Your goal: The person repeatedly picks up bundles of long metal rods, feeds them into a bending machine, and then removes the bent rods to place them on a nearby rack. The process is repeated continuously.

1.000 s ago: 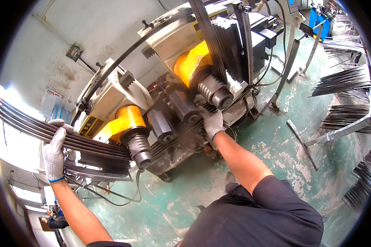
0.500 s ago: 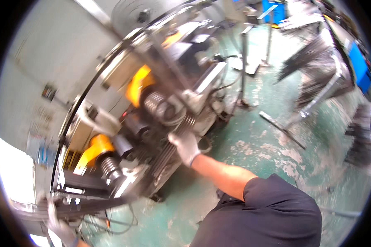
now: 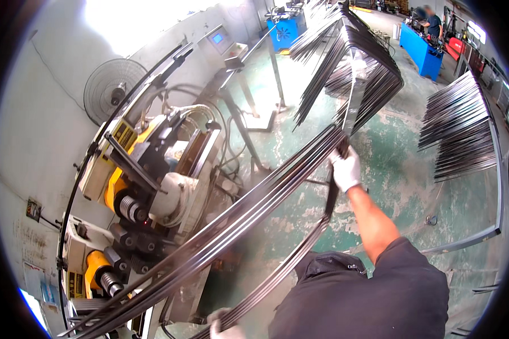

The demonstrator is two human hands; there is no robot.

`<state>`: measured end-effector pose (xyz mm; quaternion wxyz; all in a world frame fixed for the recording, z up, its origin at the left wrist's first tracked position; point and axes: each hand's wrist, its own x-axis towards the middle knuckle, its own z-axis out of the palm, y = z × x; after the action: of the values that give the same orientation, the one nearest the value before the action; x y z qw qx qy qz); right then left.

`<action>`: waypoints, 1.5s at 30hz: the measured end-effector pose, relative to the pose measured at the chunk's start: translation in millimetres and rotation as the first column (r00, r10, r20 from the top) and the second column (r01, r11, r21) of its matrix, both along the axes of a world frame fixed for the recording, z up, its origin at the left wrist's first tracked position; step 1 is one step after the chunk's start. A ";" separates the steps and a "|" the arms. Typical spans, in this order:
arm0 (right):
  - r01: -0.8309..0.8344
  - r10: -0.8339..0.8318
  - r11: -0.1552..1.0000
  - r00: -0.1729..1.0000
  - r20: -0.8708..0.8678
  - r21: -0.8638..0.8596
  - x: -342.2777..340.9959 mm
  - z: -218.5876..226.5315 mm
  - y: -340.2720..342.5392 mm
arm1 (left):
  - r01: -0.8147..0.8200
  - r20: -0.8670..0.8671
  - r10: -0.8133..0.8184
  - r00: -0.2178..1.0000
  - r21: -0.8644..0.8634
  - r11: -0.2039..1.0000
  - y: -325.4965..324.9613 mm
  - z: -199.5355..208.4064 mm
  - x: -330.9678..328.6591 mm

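1. Hands, both in white gloves: the right hand [image 3: 346, 168] wraps the bent corner of a bundle of dark metal bars [image 3: 237, 226]; the left hand [image 3: 226, 329], cut by the lower edge, appears closed round its lower leg.
2. From that corner, the longer upper leg slants to the lower left, across a twin-headed machine [image 3: 147, 246] with ribbed spindles [image 3: 133, 209].
3. Just beyond the right hand, a rack [image 3: 353, 96] hung with bent bars [image 3: 316, 93] stands over green floor [image 3: 401, 164].
4. A loose grip could let bars fan apart; swinging low, the long ends could snag the spindles.
5. Half a second earlier, the right hand is beside the machine; now it is out near the rack.
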<state>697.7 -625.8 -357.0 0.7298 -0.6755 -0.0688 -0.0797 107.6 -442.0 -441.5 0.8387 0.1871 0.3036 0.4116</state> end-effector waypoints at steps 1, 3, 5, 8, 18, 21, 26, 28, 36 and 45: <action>0.035 -0.037 0.998 0.999 -0.022 -0.060 26.6 16.2 -22.4 | 0.073 0.069 -0.072 0.995 -0.013 0.997 -23.3 -21.0 28.4; 0.089 -0.083 0.980 0.996 0.041 -0.180 89.1 37.0 -67.4 | 0.033 0.167 0.004 0.986 -0.216 0.976 -69.4 -15.4 118.3; 0.123 -0.095 0.963 0.987 0.129 -0.238 155.4 52.5 -98.1 | -0.010 0.014 0.017 1.000 -0.392 0.920 -88.5 -53.2 163.2; 0.261 -0.157 0.861 0.953 0.261 -0.436 264.9 73.5 -142.8 | 0.037 -0.058 -0.092 0.994 -0.621 0.783 -104.3 -112.7 231.5; 0.534 -0.014 0.373 0.821 0.570 -0.759 545.5 5.1 -174.4 | 0.299 -0.342 -0.314 0.886 -0.096 0.949 -171.3 14.2 460.4; 0.530 0.034 0.110 0.843 0.536 -0.841 608.3 38.9 -180.5 | 0.172 -0.429 -0.227 0.874 -0.163 0.972 -173.6 -8.4 434.6; 0.656 -0.143 0.182 0.754 0.641 -0.732 558.8 103.3 -120.9 | -0.231 -0.589 0.024 0.807 -0.278 0.932 -216.4 -26.8 368.5; 0.466 -0.158 0.484 0.879 0.450 -0.741 472.0 110.9 -112.6 | -0.267 -0.522 0.089 0.848 -0.278 0.923 -239.6 -36.0 335.6; -0.329 0.563 -0.155 0.745 -0.357 -0.932 159.2 -329.6 -167.8 | -0.509 -0.156 0.486 0.860 -0.337 0.792 -354.7 -92.7 196.5; -0.549 0.866 -0.436 -0.041 -0.498 -0.713 -195.8 -296.5 32.7 | -0.910 -0.411 0.814 0.410 -0.132 0.392 -511.2 -85.4 -7.2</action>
<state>501.9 -593.1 -653.5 0.0916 -0.6252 -0.6686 0.3920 100.4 -953.2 -526.8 0.4629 -0.0899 0.5363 0.7000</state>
